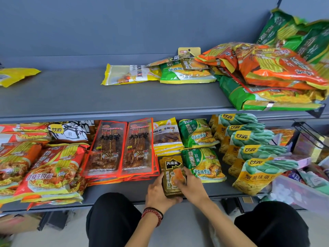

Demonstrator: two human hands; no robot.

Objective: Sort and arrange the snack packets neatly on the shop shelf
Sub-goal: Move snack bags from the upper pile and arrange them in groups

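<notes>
Head view: on the lower grey metal shelf (135, 191), red-and-orange noodle packets (51, 173) lie far left, then flat red-edged clear skewer packs (121, 148). Just beside those, my left hand (156, 193) curls round the near left edge of a small stack of gold-brown foil snack packets (171, 168) at the shelf front. My right hand (192, 186) pinches its right side. Green noodle bags (203, 164) crowd close on the right, with yellow-and-green bean snack bags (254, 173) beyond.

"甘源" on bean bags (256, 175), "大魔王" on gold packet (170, 164)
</notes>
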